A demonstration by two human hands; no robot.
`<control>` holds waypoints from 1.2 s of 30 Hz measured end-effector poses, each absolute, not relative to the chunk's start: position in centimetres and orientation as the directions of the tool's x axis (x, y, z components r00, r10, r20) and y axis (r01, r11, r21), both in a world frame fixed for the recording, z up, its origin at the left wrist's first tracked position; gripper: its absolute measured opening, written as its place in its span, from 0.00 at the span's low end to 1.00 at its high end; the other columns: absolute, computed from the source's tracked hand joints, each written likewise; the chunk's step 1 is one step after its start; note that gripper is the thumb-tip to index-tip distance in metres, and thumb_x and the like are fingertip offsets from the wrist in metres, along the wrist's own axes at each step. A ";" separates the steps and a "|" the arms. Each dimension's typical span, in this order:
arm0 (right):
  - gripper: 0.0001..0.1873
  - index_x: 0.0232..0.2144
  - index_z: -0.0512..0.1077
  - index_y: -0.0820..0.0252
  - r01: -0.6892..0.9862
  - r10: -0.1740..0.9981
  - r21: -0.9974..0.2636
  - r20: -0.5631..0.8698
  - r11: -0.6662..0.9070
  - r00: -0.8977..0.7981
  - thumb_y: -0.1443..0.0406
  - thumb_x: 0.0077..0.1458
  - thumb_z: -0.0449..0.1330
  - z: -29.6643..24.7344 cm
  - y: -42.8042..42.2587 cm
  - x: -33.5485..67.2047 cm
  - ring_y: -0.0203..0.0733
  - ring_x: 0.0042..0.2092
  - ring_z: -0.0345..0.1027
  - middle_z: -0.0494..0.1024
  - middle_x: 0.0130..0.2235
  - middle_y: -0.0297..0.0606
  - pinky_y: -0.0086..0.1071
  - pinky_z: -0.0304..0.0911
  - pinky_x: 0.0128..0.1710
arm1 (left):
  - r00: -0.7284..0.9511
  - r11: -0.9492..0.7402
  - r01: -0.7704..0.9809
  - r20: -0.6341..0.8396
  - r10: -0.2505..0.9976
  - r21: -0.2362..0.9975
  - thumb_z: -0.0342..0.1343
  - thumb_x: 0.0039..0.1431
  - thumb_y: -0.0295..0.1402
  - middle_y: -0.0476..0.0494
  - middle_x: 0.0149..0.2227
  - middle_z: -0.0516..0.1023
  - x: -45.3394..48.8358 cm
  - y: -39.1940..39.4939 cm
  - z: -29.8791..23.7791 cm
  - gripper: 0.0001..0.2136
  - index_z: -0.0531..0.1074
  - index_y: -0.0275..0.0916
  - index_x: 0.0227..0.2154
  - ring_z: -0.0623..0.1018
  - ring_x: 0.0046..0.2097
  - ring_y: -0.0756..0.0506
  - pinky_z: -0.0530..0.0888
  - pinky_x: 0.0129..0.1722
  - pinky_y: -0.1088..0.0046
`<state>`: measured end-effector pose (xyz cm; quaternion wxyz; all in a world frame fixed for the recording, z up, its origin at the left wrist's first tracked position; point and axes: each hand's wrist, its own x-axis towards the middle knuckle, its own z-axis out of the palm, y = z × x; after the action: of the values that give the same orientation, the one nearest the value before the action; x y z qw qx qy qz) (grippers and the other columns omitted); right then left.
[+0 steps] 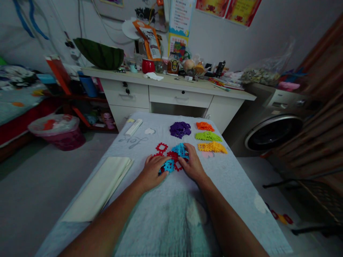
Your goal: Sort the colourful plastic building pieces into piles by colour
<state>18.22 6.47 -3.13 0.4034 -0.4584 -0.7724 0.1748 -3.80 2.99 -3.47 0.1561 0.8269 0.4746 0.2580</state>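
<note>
Small square plastic building pieces with toothed edges lie on the cloth-covered table. My left hand rests low over the near pieces, its thumb and fingers curled around a light blue toothed square. On the other side, my right hand has its fingers closed around the edge of a light blue clump of toothed squares. Red toothed squares lie between and just beyond the hands, partly covered by the fingers. How many pieces are under my left hand is hidden.
Sorted piles stand farther out: purple, orange, green and yellow. A folded cream cloth and a white power strip lie on the left. Behind are a white desk and a washing machine.
</note>
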 end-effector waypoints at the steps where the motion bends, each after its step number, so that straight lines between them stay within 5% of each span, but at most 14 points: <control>1: 0.30 0.60 0.55 0.58 0.551 0.841 -0.639 0.456 0.537 -0.291 0.60 0.58 0.56 -3.0 6.3 18.1 0.47 0.61 0.57 0.61 0.60 0.49 0.42 0.61 0.57 | 0.408 -0.499 0.713 0.287 0.867 0.494 0.53 0.58 0.36 0.40 0.56 0.72 -3.8 3.0 -3.5 0.23 0.63 0.45 0.58 0.69 0.57 0.38 0.53 0.61 0.48; 10: 0.14 0.46 0.70 0.58 0.525 0.785 -0.585 0.431 0.619 -0.446 0.64 0.56 0.57 -2.5 6.0 18.1 0.47 0.55 0.63 0.69 0.52 0.45 0.44 0.60 0.56 | 0.279 -0.441 0.766 0.376 0.883 0.468 0.53 0.59 0.34 0.39 0.49 0.76 -4.6 3.9 -4.1 0.22 0.64 0.41 0.57 0.74 0.49 0.39 0.66 0.52 0.57; 16: 0.22 0.52 0.67 0.59 0.630 0.811 -0.513 0.403 0.584 -0.424 0.66 0.54 0.59 -3.3 6.2 18.0 0.49 0.54 0.63 0.69 0.52 0.47 0.45 0.61 0.55 | 0.170 -0.351 0.794 0.373 0.912 0.497 0.53 0.59 0.34 0.41 0.42 0.76 -4.9 4.3 -4.0 0.15 0.71 0.41 0.49 0.75 0.45 0.40 0.70 0.47 0.60; 19: 0.18 0.49 0.70 0.58 0.570 0.776 -0.527 0.396 0.630 -0.491 0.68 0.54 0.58 -3.1 6.1 17.8 0.47 0.54 0.63 0.68 0.53 0.45 0.42 0.61 0.54 | 0.101 -0.303 0.807 0.387 0.916 0.507 0.52 0.59 0.35 0.41 0.41 0.76 -5.1 4.7 -4.1 0.13 0.72 0.40 0.46 0.75 0.44 0.39 0.71 0.47 0.58; 23: 0.14 0.45 0.70 0.57 0.462 0.746 -0.599 0.409 0.654 -0.525 0.71 0.57 0.54 -2.4 5.7 17.6 0.42 0.50 0.66 0.73 0.47 0.41 0.38 0.62 0.52 | -0.004 -0.286 0.784 0.464 0.886 0.551 0.52 0.60 0.37 0.34 0.54 0.70 -5.2 5.1 -4.9 0.24 0.61 0.37 0.58 0.70 0.56 0.36 0.67 0.55 0.54; 27: 0.15 0.46 0.70 0.57 0.523 0.798 -0.602 0.454 0.603 -0.397 0.72 0.57 0.51 -2.4 5.7 17.8 0.43 0.48 0.66 0.72 0.45 0.42 0.39 0.62 0.51 | 0.023 -0.313 0.788 0.482 0.876 0.531 0.54 0.58 0.39 0.29 0.63 0.58 -4.9 4.9 -5.2 0.34 0.49 0.34 0.64 0.62 0.63 0.34 0.63 0.60 0.52; 36: 0.14 0.40 0.73 0.59 0.627 0.794 -0.488 0.375 0.607 -0.478 0.73 0.50 0.56 -3.2 6.2 18.0 0.42 0.42 0.65 0.75 0.37 0.37 0.38 0.57 0.47 | 0.184 -0.291 0.894 0.314 0.932 0.340 0.60 0.51 0.41 0.37 0.49 0.70 -4.7 2.7 -3.3 0.20 0.71 0.39 0.47 0.69 0.50 0.35 0.68 0.51 0.55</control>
<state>18.05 6.17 -3.25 0.2924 -0.4192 -0.8475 0.1433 -4.66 2.66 -3.25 0.0400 0.7685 0.5939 0.2349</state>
